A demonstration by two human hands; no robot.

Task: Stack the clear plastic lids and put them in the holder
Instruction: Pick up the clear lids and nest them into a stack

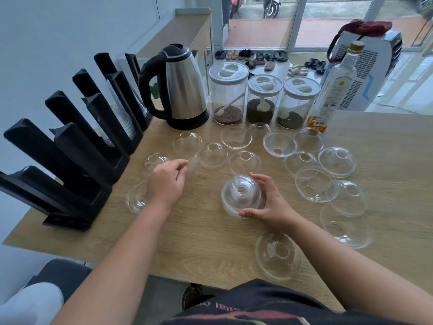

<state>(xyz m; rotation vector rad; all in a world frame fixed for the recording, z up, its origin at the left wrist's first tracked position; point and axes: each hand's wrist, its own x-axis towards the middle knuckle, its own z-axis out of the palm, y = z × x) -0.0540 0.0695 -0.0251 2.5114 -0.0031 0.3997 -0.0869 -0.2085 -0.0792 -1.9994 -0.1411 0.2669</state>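
Several clear dome lids lie scattered over the wooden table (210, 242), some dome up, some upside down. My right hand (269, 202) is curled around a small stack of lids (241, 195) standing dome up at the table's middle. My left hand (167, 181) is to its left, with thumb and fingers pinched on the rim of a blurred clear lid (194, 165). One lid (154, 160) sits just behind that hand and another (134, 200) lies partly under its wrist. The black slotted holder (70, 160) stands along the table's left edge, and clear stacked items show in its far slots.
A steel kettle (182, 90), three lidded jars (228, 95) and a tall bottle (335, 87) line the back of the table. One lid (277, 254) lies near the front edge. More lids (336, 161) crowd the right side.
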